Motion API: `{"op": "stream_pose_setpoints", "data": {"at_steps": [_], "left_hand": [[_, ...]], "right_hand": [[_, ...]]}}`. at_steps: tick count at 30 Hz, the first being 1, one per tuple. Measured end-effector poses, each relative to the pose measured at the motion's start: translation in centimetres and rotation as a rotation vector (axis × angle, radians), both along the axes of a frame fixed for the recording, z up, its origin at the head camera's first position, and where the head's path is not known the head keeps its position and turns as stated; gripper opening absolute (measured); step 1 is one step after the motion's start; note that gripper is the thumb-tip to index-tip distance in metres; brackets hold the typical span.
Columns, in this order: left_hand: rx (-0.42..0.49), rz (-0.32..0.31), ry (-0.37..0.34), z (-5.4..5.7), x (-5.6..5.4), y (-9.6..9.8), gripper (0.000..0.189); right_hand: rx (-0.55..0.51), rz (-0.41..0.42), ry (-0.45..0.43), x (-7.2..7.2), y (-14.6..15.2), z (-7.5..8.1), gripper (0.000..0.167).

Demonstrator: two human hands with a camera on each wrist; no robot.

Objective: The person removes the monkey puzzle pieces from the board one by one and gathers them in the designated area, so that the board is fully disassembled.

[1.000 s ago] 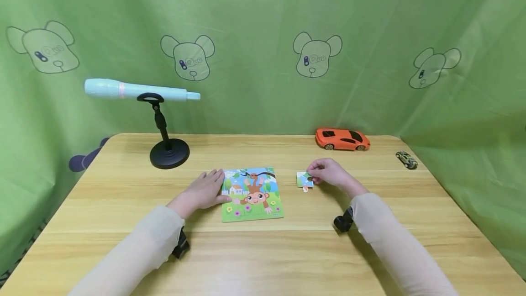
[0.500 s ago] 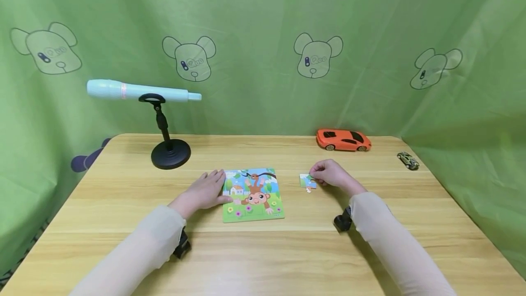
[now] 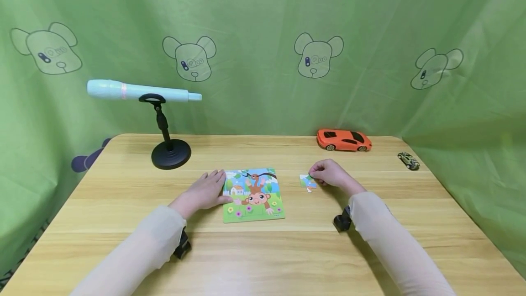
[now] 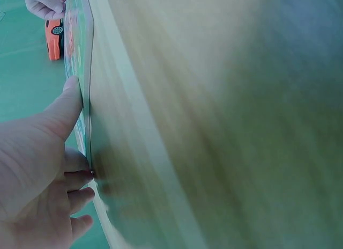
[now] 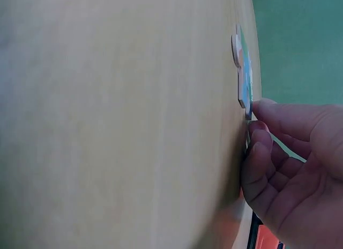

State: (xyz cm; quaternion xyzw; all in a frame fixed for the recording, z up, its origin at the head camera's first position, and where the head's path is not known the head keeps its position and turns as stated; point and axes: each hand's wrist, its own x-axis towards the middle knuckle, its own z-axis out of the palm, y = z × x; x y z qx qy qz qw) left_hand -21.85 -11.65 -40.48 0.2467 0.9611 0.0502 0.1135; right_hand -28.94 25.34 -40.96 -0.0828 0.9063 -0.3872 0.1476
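A square jigsaw puzzle [image 3: 254,213] with a hanging monkey picture lies on the table in the head view. My left hand [image 3: 203,191] rests along its left side, fingers straight and thumb over its edge. In the left wrist view the left thumb [image 4: 65,107] touches the puzzle's face. To the right of the puzzle, my right hand [image 3: 330,175] pinches a small jigsaw piece [image 3: 306,181] at its right corner. The right wrist view shows that piece [image 5: 244,72] edge-on, close over the table, held between thumb and curled fingers.
An orange toy car [image 3: 344,140] stands at the back edge, with a smaller patterned toy car [image 3: 408,161] at the right. On the back left is a black stand [image 3: 170,153] bearing a light-blue microphone [image 3: 139,91]. A green curtain [image 3: 255,49] hangs behind the table.
The jigsaw piece in my right hand has shifted slightly to the right and tipped flatter, mostly in the first half second. My left hand has stayed on the puzzle.
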Motion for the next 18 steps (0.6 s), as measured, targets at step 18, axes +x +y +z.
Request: {"op": "stream_pose_setpoints", "data": {"at_steps": [18], "left_hand": [[-0.031,0.003,-0.001,0.1,0.0,0.1,0.079]], "right_hand": [[0.018,0.14,0.133,0.4,-5.0,2.2,0.022]]}}
